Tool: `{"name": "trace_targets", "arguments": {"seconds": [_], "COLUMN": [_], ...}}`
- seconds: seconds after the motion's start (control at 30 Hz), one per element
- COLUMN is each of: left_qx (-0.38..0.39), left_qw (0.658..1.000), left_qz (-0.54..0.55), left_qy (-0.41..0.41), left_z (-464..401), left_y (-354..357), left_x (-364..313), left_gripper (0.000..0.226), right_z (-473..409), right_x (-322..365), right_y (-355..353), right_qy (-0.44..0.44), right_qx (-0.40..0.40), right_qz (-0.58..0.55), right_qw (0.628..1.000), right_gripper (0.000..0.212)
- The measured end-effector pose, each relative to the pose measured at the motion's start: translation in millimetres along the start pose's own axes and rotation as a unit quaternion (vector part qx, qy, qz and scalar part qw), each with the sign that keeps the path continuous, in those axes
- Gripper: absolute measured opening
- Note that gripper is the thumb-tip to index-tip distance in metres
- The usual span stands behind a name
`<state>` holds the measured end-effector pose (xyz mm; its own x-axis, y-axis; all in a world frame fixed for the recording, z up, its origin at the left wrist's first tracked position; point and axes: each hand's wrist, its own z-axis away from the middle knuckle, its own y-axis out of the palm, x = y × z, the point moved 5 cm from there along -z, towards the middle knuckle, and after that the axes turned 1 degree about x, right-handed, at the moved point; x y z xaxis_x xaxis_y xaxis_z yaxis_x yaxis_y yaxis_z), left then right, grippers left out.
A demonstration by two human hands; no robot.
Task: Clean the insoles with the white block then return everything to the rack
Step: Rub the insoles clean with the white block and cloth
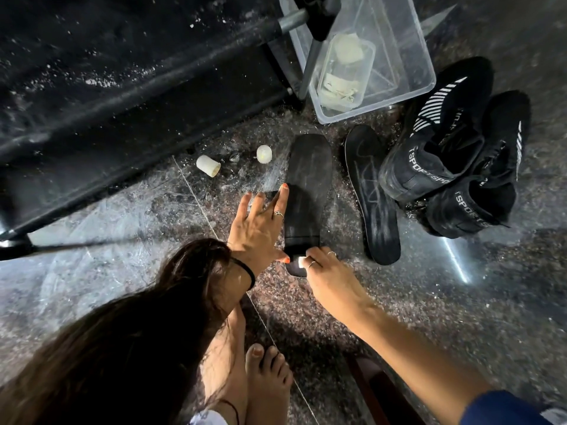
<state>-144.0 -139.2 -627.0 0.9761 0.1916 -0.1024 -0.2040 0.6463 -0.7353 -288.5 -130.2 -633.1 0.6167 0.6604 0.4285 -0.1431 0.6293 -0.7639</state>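
A black insole [308, 191] lies flat on the speckled stone floor in the middle of the view. My left hand [260, 228] presses on its left edge with spread, straight fingers, thumb at the heel end. My right hand [325, 271] pinches a small white block [300, 261] against the insole's heel. A second black insole [372, 194], marked with pale scuffs, lies just to the right. Two black high-top sport shoes [454, 167] sit beyond it on the right.
A clear plastic bin [408, 41] holding a smaller container stands at the top, beside the black rack [132, 96] with metal poles on the left. Two small white caps [208, 165] lie on the floor near the rack. My bare feet [260, 378] are at the bottom.
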Motion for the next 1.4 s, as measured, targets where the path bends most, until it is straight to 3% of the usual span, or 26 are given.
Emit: {"name": "trace_targets", "arguments": {"seconds": [0.1,0.17,0.37,0.6,0.67,0.77,0.83,1.0,1.1,1.17,1.33,1.4], "left_qx": [0.001,-0.001,-0.015,-0.037,-0.031,-0.032,-0.036,-0.046,-0.035,-0.032,-0.039,-0.040], "left_qw": [1.000,1.000,1.000,0.999,0.999,0.999,0.999,0.999,0.999,0.999,0.999,0.999], "left_qz": [-0.003,-0.006,-0.009,-0.017,-0.019,-0.019,-0.012,-0.001,0.008,0.011,0.007,-0.003], "left_qy": [-0.002,-0.003,0.006,0.005,0.004,0.004,0.005,0.011,0.011,0.009,0.008,0.009], "left_z": [-1,-1,0,-3,-2,-1,-1,-1,-1,-2,-1,-1], "left_y": [2,2,3,6,7,6,4,5,5,5,6,6], "left_x": [0,0,1,2,1,1,1,3,2,1,1,1], "left_gripper": [0.130,0.130,0.130,0.130,0.130,0.132,0.133,0.132,0.130,0.130,0.132,0.132], "right_z": [-5,-15,-71,-40,-56,-91,-106,-90,-66,-65,-123,-141], "right_x": [6,5,-32,10,-3,-32,-48,-35,-16,-16,-46,-63], "right_y": [-8,-21,-51,-20,-31,-70,-91,-68,-32,-29,-83,-105], "right_qy": [-0.034,-0.018,0.149,-0.011,0.018,0.121,0.161,0.116,-0.011,-0.034,0.063,0.116], "right_qx": [0.006,-0.003,-0.146,-0.035,-0.055,-0.176,-0.217,-0.149,-0.045,-0.038,-0.181,-0.220], "right_qz": [0.002,-0.051,-0.093,-0.038,-0.066,-0.069,-0.059,-0.034,0.004,0.006,0.008,-0.042], "right_qw": [0.999,0.999,0.974,0.999,0.996,0.975,0.961,0.981,0.999,0.999,0.981,0.968], "right_gripper": [0.036,0.021,0.022,0.026,0.022,0.022,0.024,0.017,0.014,0.016,0.017,0.020]}}
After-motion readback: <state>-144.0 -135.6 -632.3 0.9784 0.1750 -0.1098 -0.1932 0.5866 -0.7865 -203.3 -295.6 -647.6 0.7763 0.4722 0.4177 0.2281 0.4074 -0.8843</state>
